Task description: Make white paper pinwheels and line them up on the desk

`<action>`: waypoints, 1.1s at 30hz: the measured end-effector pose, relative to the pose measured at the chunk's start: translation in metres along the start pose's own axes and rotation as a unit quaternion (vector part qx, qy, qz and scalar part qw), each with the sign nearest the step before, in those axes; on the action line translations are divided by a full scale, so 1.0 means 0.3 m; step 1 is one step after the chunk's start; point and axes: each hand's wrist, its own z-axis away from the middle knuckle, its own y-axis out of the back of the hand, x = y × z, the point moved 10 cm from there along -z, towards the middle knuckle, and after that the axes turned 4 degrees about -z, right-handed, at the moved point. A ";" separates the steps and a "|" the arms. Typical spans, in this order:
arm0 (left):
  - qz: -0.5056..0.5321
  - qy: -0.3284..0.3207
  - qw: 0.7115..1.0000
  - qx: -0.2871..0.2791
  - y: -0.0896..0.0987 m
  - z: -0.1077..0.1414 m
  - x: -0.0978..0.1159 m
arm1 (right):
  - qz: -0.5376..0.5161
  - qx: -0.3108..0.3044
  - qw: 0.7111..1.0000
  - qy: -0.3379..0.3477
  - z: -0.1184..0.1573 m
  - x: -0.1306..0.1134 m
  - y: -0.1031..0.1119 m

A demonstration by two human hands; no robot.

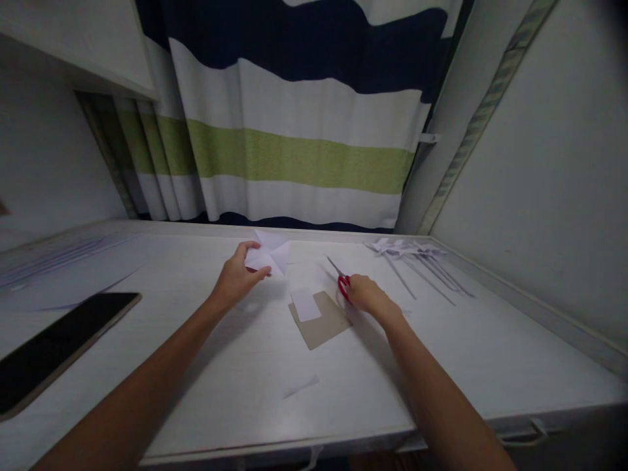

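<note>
My left hand (239, 271) pinches a piece of white paper (273, 251) with cut or folded flaps, held up above the table. Red-handled scissors (343, 284) are in my right hand (364, 293), their blades pointing up and to the left, away from the paper. Between and below the hands lies a brown square of card (324, 330), with a small white paper piece (305, 306) resting partly on it. A thin paper scrap (301, 387) lies nearer the table's front edge.
Several white paper pinwheels on sticks (417, 258) lie at the back right. A dark tablet or phone (53, 350) and white paper sheets (73, 268) are on the left. Behind the white table (220, 405) hangs a striped curtain (304, 157); a wall (549, 183) bounds the right.
</note>
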 end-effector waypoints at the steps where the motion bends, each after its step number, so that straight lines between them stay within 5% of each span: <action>1: -0.011 0.003 1.000 0.010 0.012 0.000 0.001 | -0.014 0.004 1.000 0.008 -0.001 -0.008 0.010; 5: -0.029 0.004 0.998 0.054 0.056 0.002 0.012 | -0.114 0.001 0.988 0.099 0.017 -0.109 0.016; 9: -0.009 0.002 0.997 0.081 0.082 0.000 0.010 | -0.325 -0.084 0.916 0.217 0.068 -0.249 -0.047; 12: 0.004 0.010 0.996 0.086 0.091 -0.006 -0.002 | -0.388 -0.136 0.877 0.249 0.096 -0.297 -0.091; 18: 0.028 0.023 0.996 0.076 0.088 -0.012 -0.021 | -0.428 -0.235 0.843 0.227 0.162 -0.323 -0.127; 29: 0.112 0.054 0.992 0.031 0.051 0.010 0.021 | -0.588 -0.407 0.686 0.136 0.218 -0.352 -0.177; 33: 0.134 0.056 0.989 0.001 0.019 0.017 0.030 | -0.603 -0.415 0.668 0.132 0.216 -0.350 -0.183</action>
